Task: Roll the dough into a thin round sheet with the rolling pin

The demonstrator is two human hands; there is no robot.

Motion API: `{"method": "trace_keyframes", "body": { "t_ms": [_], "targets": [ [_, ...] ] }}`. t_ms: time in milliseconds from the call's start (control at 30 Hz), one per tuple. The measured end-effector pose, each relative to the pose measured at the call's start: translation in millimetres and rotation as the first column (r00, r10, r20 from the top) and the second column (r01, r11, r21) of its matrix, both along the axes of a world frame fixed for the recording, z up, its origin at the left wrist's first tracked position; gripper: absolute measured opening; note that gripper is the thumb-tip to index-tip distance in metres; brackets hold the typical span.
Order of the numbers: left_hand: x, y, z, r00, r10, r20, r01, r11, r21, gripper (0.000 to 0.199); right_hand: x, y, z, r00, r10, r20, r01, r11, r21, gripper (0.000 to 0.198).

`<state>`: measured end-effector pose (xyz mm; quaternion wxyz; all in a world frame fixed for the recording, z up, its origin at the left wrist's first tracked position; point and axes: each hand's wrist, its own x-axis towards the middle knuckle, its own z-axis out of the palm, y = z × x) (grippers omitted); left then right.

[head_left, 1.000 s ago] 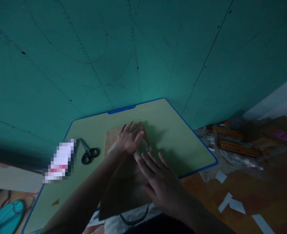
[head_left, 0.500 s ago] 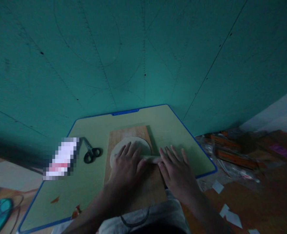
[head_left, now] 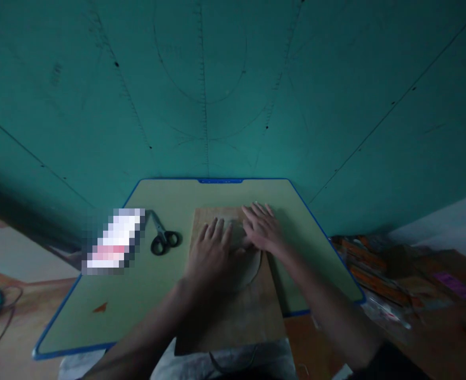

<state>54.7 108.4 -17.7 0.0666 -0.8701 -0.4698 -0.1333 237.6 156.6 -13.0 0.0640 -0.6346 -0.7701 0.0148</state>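
Two bare hands work over one small pale-green table [head_left: 149, 311] with a blue rim, seen from above by the person wearing the camera. One wooden board [head_left: 252, 324] lies on the table, its near end jutting past the table's edge above pale cloth [head_left: 275, 359]. On the board is one round, flat sheet of dough [head_left: 249, 270], pale, partly covered by the hands.

The left hand [head_left: 213, 245] is palm down over the sheet's left part, its fingers straight and slightly spread. The right hand [head_left: 262, 227] is also palm down, a little farther away, over the far right part, fingers stretched forward with narrow gaps. One slim pale rod [head_left: 245, 243] shows between the hands; the rest is hidden, so how each palm meets it cannot be told.

Left of the board lies one pair of dark-handled scissors [head_left: 162, 232], its two finger loops toward the person. Just beyond it, at the table's left edge, is one pixelated white-and-pink item [head_left: 114, 243]. Nearer the person sits one small orange-brown scrap [head_left: 100, 307]. Behind the table rises one green wall [head_left: 225, 79] marked with drawn lines and arcs.
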Motion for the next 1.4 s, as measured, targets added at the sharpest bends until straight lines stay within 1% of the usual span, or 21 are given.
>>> {"method": "trace_keyframes", "body": {
  "t_ms": [67,133,200,233,300,400,433,533,600,667,733,800,833,900,967,1033,1100,1167,1233,1333,1400],
  "targets": [
    [-10.7,10.5,-4.6,0.999,0.027,0.044,-0.026,1.000,-0.013,0.058,-8.5,27.4,2.1,0.999,0.033,-0.016,-0.034,0.997,-0.067,0.054],
    [-19.9,13.9,-9.7,0.994,0.060,0.087,-0.058,0.998,-0.024,0.056,-17.0,47.9,4.4,0.997,0.072,-0.025,-0.074,0.992,-0.104,0.055],
    [-23.8,9.0,-13.0,0.992,0.058,0.110,-0.055,0.998,-0.037,0.054,-21.1,55.8,5.8,0.993,0.115,-0.026,-0.118,0.988,-0.101,0.055],
    [-22.9,3.3,-13.4,0.992,0.040,0.116,-0.036,0.999,-0.040,0.052,-20.3,54.1,5.4,0.991,0.133,-0.028,-0.135,0.987,-0.085,0.054],
    [-14.9,-14.4,-11.9,0.993,-0.017,0.121,0.022,0.999,-0.045,0.049,-11.2,39.4,1.3,0.987,0.158,-0.034,-0.159,0.987,-0.034,0.053],
    [6.8,-51.3,-6.7,0.988,-0.118,0.095,0.124,0.991,-0.059,0.052,16.6,-0.2,-11.1,0.983,0.178,-0.040,-0.176,0.982,0.066,0.049],
    [14.2,-64.0,-5.3,0.984,-0.163,0.078,0.166,0.986,-0.034,0.052,26.7,-14.0,-15.1,0.983,0.180,-0.041,-0.176,0.981,0.085,0.048],
    [29.8,-93.6,-4.6,0.972,-0.232,0.044,0.230,0.972,0.035,0.053,48.1,-42.6,-21.4,0.979,0.196,-0.053,-0.191,0.977,0.091,0.049],
    [33.3,-100.3,-6.3,0.974,-0.222,0.048,0.219,0.974,0.048,0.056,49.7,-44.4,-20.1,0.978,0.202,-0.048,-0.197,0.977,0.086,0.049],
    [31.1,-95.4,-7.8,0.981,-0.177,0.080,0.176,0.984,0.024,0.061,40.6,-32.0,-15.7,0.978,0.204,-0.032,-0.201,0.977,0.077,0.048],
    [23.1,-82.1,-7.8,0.986,-0.125,0.110,0.130,0.991,-0.041,0.067,22.9,-10.0,-10.1,0.975,0.220,-0.022,-0.218,0.974,0.063,0.046],
    [9.6,-65.5,-7.1,0.989,-0.071,0.127,0.085,0.991,-0.105,0.066,-0.5,16.1,-5.3,0.967,0.254,-0.031,-0.253,0.967,0.039,0.046],
    [1.5,-57.5,-7.3,0.990,-0.048,0.134,0.065,0.990,-0.126,0.062,-13.3,29.0,-3.8,0.961,0.272,-0.043,-0.271,0.962,0.028,0.045],
    [-15.3,-44.0,-9.4,0.990,0.007,0.141,0.012,0.991,-0.132,0.051,-38.7,52.6,-2.6,0.952,0.296,-0.074,-0.296,0.955,0.013,0.045],
    [-29.4,-35.0,-13.7,0.989,0.071,0.134,-0.056,0.992,-0.110,0.043,-60.4,71.0,-3.2,0.947,0.304,-0.101,-0.303,0.953,0.024,0.043],
    [-37.9,-30.6,-18.1,0.985,0.121,0.120,-0.112,0.990,-0.085,0.042,-74.3,82.3,-3.5,0.943,0.311,-0.119,-0.307,0.950,0.050,0.043],
    [-39.5,-31.0,-20.1,0.985,0.130,0.117,-0.121,0.990,-0.076,0.043,-77.7,85.2,-2.4,0.941,0.312,-0.128,-0.306,0.950,0.071,0.042],
    [-34.2,-36.5,-19.3,0.988,0.088,0.125,-0.077,0.993,-0.089,0.045,-69.8,78.6,-0.7,0.945,0.299,-0.131,-0.291,0.954,0.076,0.042],
    [-23.8,-46.8,-17.4,0.990,0.018,0.142,-0.003,0.994,-0.105,0.051,-51.8,62.5,-0.4,0.954,0.276,-0.115,-0.270,0.960,0.068,0.042],
    [-3.9,-68.2,-18.1,0.983,-0.086,0.160,0.106,0.987,-0.118,0.062,-12.6,24.0,-6.2,0.964,0.259,-0.060,-0.257,0.965,0.045,0.043],
    [8.7,-82.0,-21.7,0.981,-0.107,0.161,0.124,0.987,-0.101,0.061,15.6,-5.6,-13.3,0.966,0.255,-0.037,-0.252,0.966,0.058,0.045]
  ]
}}
